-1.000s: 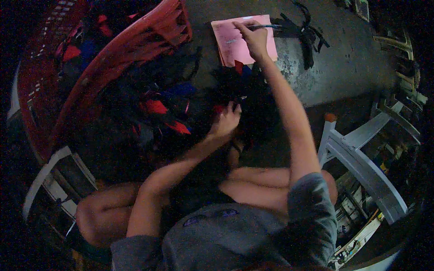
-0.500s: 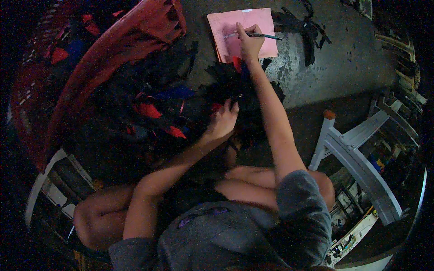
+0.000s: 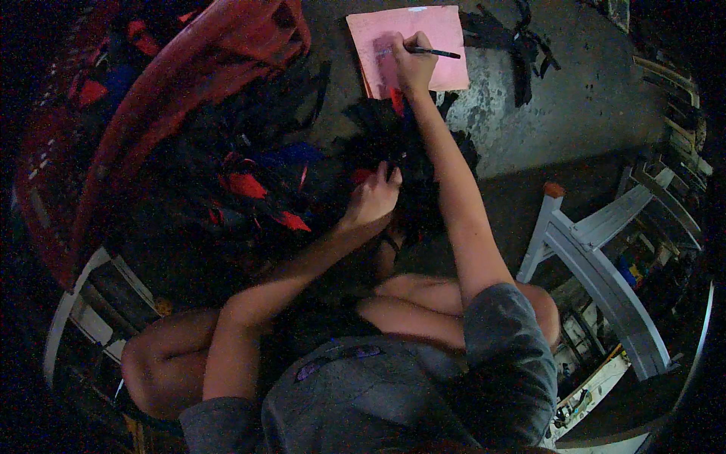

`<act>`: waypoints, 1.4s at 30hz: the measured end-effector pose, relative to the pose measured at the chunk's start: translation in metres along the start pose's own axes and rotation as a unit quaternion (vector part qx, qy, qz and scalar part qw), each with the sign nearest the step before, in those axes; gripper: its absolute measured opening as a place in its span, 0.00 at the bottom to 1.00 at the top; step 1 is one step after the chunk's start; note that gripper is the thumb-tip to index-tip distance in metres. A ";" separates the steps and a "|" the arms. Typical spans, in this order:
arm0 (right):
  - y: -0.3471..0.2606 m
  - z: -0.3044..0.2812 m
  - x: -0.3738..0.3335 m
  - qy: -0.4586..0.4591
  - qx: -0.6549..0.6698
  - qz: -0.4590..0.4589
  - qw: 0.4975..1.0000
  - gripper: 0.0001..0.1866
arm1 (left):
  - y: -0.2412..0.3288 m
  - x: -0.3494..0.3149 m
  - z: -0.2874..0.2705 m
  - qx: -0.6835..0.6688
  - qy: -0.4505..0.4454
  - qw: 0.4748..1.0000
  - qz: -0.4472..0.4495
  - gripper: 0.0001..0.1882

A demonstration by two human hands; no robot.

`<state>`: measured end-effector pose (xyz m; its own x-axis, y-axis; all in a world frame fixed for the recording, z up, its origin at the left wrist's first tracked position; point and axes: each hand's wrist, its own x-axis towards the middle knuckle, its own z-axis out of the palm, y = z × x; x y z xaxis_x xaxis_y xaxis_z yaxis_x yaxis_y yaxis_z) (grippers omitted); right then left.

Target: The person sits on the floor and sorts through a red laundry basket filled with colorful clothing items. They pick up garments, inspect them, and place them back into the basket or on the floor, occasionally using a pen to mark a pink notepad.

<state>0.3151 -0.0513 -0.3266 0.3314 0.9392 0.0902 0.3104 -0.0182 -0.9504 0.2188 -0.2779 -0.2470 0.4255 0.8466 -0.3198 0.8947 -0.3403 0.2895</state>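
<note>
My right hand (image 3: 416, 66) is closed around a dark pen (image 3: 442, 53). Its fingers rest over a pink notebook or stack of paper (image 3: 450, 30), where faint marks show beside the fingertips. Nearer to me, my left hand (image 3: 373, 195) has curled fingers against a heap of black strips (image 3: 374, 136), which look like cloth. Something dark shows between those fingers, too dim to name. A small red piece (image 3: 397, 101) sticks out by the paper's near edge. Red scraps (image 3: 243, 185) and blue scraps (image 3: 291, 153) lie among the black ones to the left.
A large red plastic basket (image 3: 144, 113) lies tipped at the left, with red and blue scraps in it. More black strips (image 3: 520, 49) lie right of the paper on the worn grey floor (image 3: 544, 129). A grey-white plastic stool or chair (image 3: 597, 261) stands at the right.
My right hand has shifted slightly up over the pink paper, and the pen's angle has changed a little. My left hand stays nearly where it was.
</note>
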 end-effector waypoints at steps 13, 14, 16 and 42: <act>0.013 -0.004 0.006 -0.016 0.013 0.032 0.999 0.14 | -0.002 0.006 -0.014 0.004 -0.017 1.000 0.004 0.21; 0.014 -0.009 0.009 -0.033 0.035 0.067 0.997 0.14 | -0.004 0.009 -0.021 -0.008 -0.047 0.999 0.005 0.23; 0.013 -0.025 0.022 0.049 0.076 0.037 0.995 0.15 | -0.011 0.017 -0.036 -0.070 -0.103 0.992 0.018 0.28; -0.127 -0.165 -0.114 -0.579 -0.381 -0.275 0.667 0.37 | 0.006 -0.015 -0.003 -0.356 0.135 0.924 0.042 0.42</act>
<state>0.3850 -0.2128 -0.1671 -0.7916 0.5029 -0.3471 0.6100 0.6829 -0.4020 0.2173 -0.2915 -0.2373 0.3530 0.9337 -0.0604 0.5032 -0.1350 0.8535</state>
